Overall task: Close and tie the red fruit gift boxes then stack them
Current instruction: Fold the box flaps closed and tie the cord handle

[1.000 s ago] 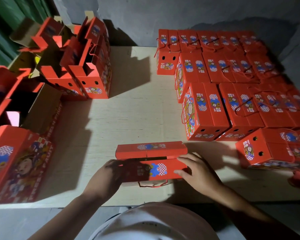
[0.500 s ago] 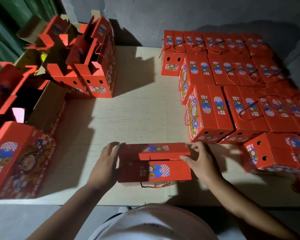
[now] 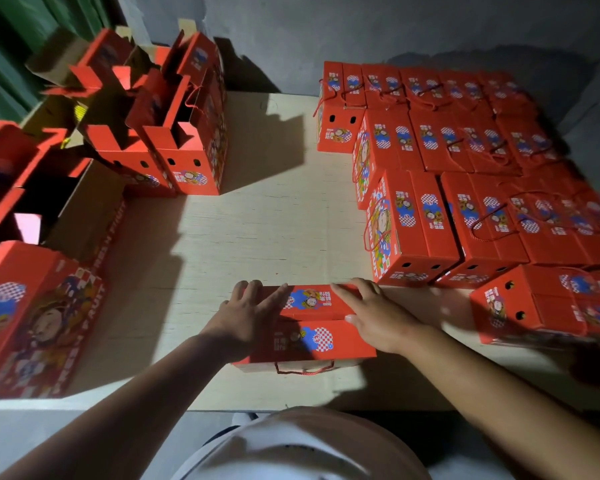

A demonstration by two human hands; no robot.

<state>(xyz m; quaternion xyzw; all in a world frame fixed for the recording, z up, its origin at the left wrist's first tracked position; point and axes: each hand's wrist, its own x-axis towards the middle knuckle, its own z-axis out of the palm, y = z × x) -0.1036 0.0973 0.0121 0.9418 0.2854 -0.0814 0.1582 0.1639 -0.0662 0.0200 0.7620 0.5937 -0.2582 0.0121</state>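
A red fruit gift box (image 3: 312, 336) stands near the front edge of the table, its two top flaps folded down. A red cord (image 3: 303, 370) hangs loose along its near side. My left hand (image 3: 248, 315) lies flat on the left end of the top, fingers spread over the far flap. My right hand (image 3: 378, 315) presses flat on the right end, fingers reaching across the far flap. Neither hand grips anything.
Several closed, corded red boxes (image 3: 465, 188) fill the right side in rows. Open unfolded boxes (image 3: 174, 133) crowd the far left corner. A large red box (image 3: 32, 317) lies at the near left. The pale wooden table (image 3: 257, 230) shows bare in the middle.
Both hands moved from the box's ends up onto its top, pressing the flaps flat. The box stayed in place near the front edge.
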